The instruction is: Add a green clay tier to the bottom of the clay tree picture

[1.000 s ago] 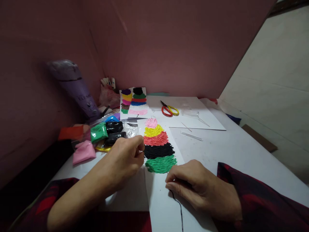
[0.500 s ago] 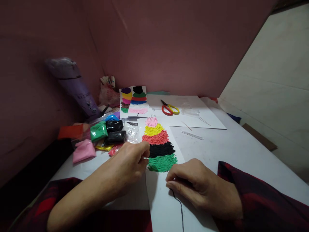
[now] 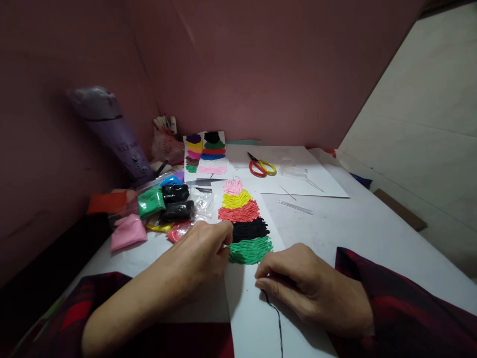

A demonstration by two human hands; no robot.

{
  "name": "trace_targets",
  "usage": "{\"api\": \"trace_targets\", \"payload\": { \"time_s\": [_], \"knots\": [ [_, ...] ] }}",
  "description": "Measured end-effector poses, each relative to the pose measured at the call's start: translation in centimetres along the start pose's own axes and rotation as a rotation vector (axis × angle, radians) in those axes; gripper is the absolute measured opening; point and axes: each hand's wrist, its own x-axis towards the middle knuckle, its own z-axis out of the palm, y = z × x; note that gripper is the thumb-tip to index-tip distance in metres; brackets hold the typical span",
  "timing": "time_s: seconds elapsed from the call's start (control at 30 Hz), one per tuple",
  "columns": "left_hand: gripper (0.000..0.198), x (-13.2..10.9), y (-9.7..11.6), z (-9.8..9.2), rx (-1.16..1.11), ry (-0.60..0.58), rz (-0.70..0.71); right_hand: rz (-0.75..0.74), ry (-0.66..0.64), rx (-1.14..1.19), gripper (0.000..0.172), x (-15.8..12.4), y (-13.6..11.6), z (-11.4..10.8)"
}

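A strip of white paper [image 3: 242,293] bears textured clay bands [image 3: 249,248], from pink at the top through yellow, red and black to green. My left hand [image 3: 203,253] is closed at the left edge of the black and green bands; whatever its fingertips hold is hidden. Just below the green band, my right hand [image 3: 305,286] rests on the paper with thumb and forefinger pinched. Anything between them is too small to make out. A thin, wavy black line [image 3: 278,320] runs from under its fingertips down the paper; whether it is drawn or a loose strand, I cannot tell.
Bagged clay packs [image 3: 178,211] in several colours lie left. Two banded cards [image 3: 204,156] lean at the back. Red-and-yellow-handled scissors [image 3: 263,166] lie on a white sheet [image 3: 316,179], with a clear plastic stick [image 3: 296,207] nearer me. A purple bag [image 3: 115,134] leans against the wall.
My left hand has shifted very slightly to the right beside the black band. The right hand keeps its pinch in nearly the same place, and the view has moved a little.
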Motion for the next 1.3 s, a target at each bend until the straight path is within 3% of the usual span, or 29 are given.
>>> {"api": "trace_targets", "payload": {
  "time_s": [0.23, 0.53, 0.77, 1.03, 1.3],
  "knots": [
    [0.010, 0.3, -0.3, -0.1, 0.063, -0.008, -0.057, 0.023, -0.013, 0.019, 0.012, 0.0, -0.2, -0.1],
    [0.011, 0.0, 0.6, -1.2, -0.104, -0.020, -0.023, -0.010, 0.017, -0.011, 0.010, 0.1, 0.0, 0.0],
    [0.013, 0.3, -0.2, 0.1, -0.063, -0.015, 0.058, -0.014, 0.025, -0.042, 0.010, -0.1, 0.0, 0.1],
    [0.015, 0.3, -0.4, 0.3, 0.059, 0.035, -0.007, 0.014, 0.010, -0.008, 0.012, 0.1, 0.0, 0.0],
    [0.013, 0.1, 0.5, -0.8, 0.011, 0.012, -0.077, 0.016, 0.000, 0.010, 0.012, 0.0, -0.1, -0.1]
  ]
}}
